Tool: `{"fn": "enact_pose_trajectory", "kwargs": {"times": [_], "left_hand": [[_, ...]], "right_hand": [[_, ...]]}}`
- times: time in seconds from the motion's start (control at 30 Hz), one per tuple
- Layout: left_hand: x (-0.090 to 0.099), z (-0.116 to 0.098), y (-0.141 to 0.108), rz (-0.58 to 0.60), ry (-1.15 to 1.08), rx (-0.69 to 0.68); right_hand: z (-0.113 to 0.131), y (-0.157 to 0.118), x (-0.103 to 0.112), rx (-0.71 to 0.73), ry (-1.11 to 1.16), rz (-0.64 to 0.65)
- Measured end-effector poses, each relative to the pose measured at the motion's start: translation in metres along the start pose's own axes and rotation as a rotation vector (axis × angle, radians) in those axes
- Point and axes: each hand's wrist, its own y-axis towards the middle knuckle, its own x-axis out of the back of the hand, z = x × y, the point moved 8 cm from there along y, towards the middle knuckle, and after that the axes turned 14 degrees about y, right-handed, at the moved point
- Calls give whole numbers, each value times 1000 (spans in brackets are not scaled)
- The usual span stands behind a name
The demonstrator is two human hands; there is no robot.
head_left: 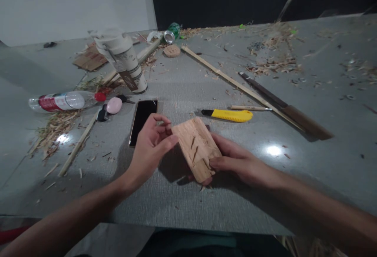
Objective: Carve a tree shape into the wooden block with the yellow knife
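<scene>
A flat, pale wooden block (pixel 196 147) with rough carved marks is held tilted above the grey table. My right hand (pixel 231 155) grips its lower right side, thumb on the top face and fingers underneath. At the block's upper left corner is my left hand (pixel 154 139), fingers curved and apart, its thumb tip at the edge; whether it touches the wood is hard to tell. Just beyond the block lies a yellow utility knife (pixel 232 115). A black phone (pixel 143 117) rests flat beside my left hand, partly covered by it.
On the grey table (pixel 182 84) are paper cups (pixel 125 62), a plastic bottle (pixel 67 101), a green can (pixel 172 33), a pink oval object (pixel 114 105), a long wooden strip (pixel 224 75), a dark long-handled tool (pixel 294 113), a thin stick (pixel 78 145) and scattered shavings (pixel 60 129).
</scene>
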Motion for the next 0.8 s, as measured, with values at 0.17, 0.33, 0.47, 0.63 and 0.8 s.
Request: {"fn": "enact_pose_trajectory", "kwargs": {"times": [0.17, 0.33, 0.47, 0.63, 0.8], "left_hand": [[-24, -5, -10, 226, 328, -11], [-25, -1, -12, 272, 441, 39], [-27, -1, -10, 290, 407, 31], [-29, -5, -9, 290, 372, 27], [-29, -6, -8, 270, 409, 25]], "right_hand": [[7, 0, -1, 102, -59, -59], [10, 2, -4, 158, -151, -47], [9, 2, -1, 182, -176, -46], [11, 0, 5, 221, -339, -65], [18, -2, 5, 296, -581, -89]]}}
